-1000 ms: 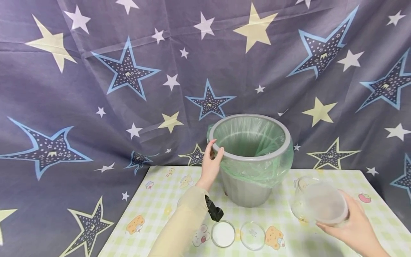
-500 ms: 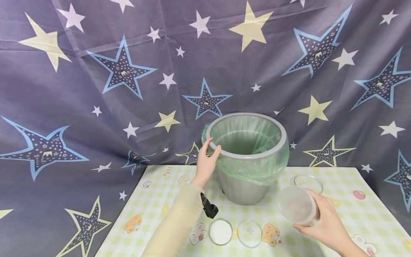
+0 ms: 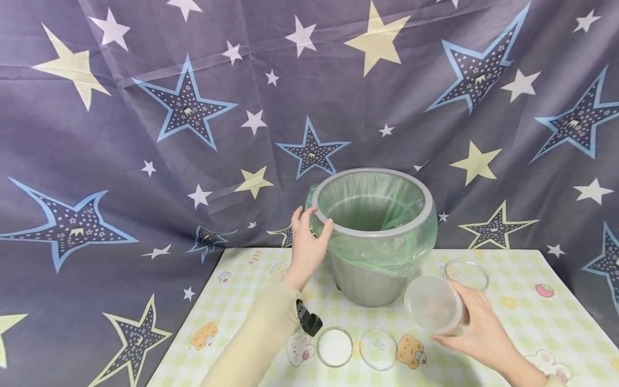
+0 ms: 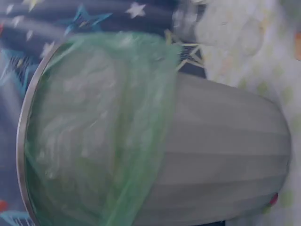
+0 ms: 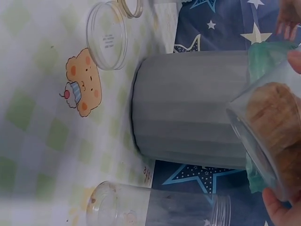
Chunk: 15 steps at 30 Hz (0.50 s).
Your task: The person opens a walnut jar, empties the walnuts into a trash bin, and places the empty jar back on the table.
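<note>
A grey bin (image 3: 367, 285) lined with a thin green plastic bag (image 3: 387, 255) stands at the table's back. My left hand (image 3: 307, 247) is at the left side of its rim, thumb and fingers spread; whether the fingertips touch the rim is hard to tell. In the right wrist view, the left fingers (image 5: 285, 26) look extended. My right hand (image 3: 479, 325) grips a round translucent tub (image 3: 432, 305) in front of the bin's right side. Brown chunky contents (image 5: 275, 122) show through the tub's wall. The left wrist view shows the bin (image 4: 221, 155) and bag (image 4: 99, 132).
A clear jar (image 3: 466, 274) stands behind the right hand, and the right wrist view shows the jar's threaded mouth (image 5: 221, 212). Two shallow glass dishes lie in front: one white-filled dish (image 3: 335, 347) and one clear dish (image 3: 379, 349). A star-printed curtain (image 3: 232, 134) hangs behind.
My right hand has carried the tub leftward, from beside the clear jar to in front of the bin's right side. The left hand has stayed by the rim, its fingers spread wider.
</note>
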Available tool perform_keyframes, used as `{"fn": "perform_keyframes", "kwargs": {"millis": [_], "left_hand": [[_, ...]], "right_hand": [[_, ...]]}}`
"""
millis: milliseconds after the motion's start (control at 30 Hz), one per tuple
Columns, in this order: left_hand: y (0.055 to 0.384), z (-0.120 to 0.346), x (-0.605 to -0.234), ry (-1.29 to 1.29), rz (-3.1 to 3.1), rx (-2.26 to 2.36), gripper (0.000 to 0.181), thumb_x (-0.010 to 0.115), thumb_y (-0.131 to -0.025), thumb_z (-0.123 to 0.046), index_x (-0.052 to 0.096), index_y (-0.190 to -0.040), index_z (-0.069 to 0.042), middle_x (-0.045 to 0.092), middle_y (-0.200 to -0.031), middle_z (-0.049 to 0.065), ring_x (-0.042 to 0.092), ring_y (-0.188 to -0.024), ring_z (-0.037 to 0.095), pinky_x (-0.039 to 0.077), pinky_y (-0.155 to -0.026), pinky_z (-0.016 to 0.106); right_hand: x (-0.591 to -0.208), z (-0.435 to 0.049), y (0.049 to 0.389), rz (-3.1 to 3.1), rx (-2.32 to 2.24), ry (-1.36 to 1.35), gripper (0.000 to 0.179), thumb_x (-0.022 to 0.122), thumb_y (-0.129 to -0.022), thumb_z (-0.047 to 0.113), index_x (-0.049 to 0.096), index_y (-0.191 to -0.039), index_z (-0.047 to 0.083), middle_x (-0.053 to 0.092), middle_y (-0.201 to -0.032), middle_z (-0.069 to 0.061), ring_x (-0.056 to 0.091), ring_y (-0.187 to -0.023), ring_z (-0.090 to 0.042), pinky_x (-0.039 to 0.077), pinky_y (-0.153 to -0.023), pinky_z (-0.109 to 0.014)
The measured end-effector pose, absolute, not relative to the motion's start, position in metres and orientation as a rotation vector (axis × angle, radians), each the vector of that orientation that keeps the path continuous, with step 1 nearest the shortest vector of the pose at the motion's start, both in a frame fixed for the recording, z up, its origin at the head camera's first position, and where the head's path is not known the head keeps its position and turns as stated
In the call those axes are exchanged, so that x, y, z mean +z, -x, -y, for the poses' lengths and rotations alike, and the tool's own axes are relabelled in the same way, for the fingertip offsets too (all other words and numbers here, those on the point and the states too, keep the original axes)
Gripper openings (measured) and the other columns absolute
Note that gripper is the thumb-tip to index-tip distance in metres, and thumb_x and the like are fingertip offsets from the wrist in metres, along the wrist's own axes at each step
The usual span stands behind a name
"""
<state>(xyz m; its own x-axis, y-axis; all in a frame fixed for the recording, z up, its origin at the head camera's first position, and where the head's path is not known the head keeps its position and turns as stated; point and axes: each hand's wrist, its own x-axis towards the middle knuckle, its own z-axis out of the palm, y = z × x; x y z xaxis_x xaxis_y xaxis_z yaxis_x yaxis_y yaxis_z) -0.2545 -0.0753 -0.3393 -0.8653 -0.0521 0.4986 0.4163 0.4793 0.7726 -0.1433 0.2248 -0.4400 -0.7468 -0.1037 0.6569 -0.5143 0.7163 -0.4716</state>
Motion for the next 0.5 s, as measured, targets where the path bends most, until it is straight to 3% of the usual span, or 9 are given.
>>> {"fn": "perform_keyframes", "kwargs": {"millis": [200, 333, 500], "left_hand": [[0.221, 0.069, -0.352, 0.782, 2.047, -0.972, 0.033, 0.061, -0.087, -0.014, 0.056, -0.116, -0.001, 0.032, -0.143, 0.025, 0.036, -0.130, 0.039, 0.038, -0.100, 0.050], [0.206, 0.065, -0.361, 0.970, 2.019, -0.788, 0.033, 0.059, -0.089, -0.020, 0.055, -0.117, -0.003, 0.040, -0.137, 0.024, 0.043, -0.125, 0.037, 0.044, -0.098, 0.047], [0.194, 0.063, -0.371, 1.180, 2.069, -0.583, 0.042, 0.059, -0.091, -0.028, 0.052, -0.125, -0.005, 0.040, -0.137, 0.024, 0.044, -0.126, 0.035, 0.044, -0.101, 0.045]], "right_hand": [[-0.439, -0.220, 0.144, 2.334, 0.854, -0.488, 0.104, 0.094, -0.034, 0.021, 0.053, -0.128, 0.005, 0.059, -0.115, -0.011, 0.038, -0.106, 0.000, 0.039, -0.079, -0.036], [-0.436, -0.217, 0.143, 2.340, 0.833, -0.533, 0.104, 0.094, -0.034, 0.021, 0.053, -0.128, 0.008, 0.060, -0.114, -0.008, 0.039, -0.105, 0.000, 0.043, -0.076, -0.041], [-0.434, -0.210, 0.143, 2.356, 0.836, -0.586, 0.102, 0.095, -0.036, 0.021, 0.053, -0.129, 0.011, 0.062, -0.112, -0.005, 0.041, -0.102, -0.003, 0.042, -0.075, -0.038]]}}
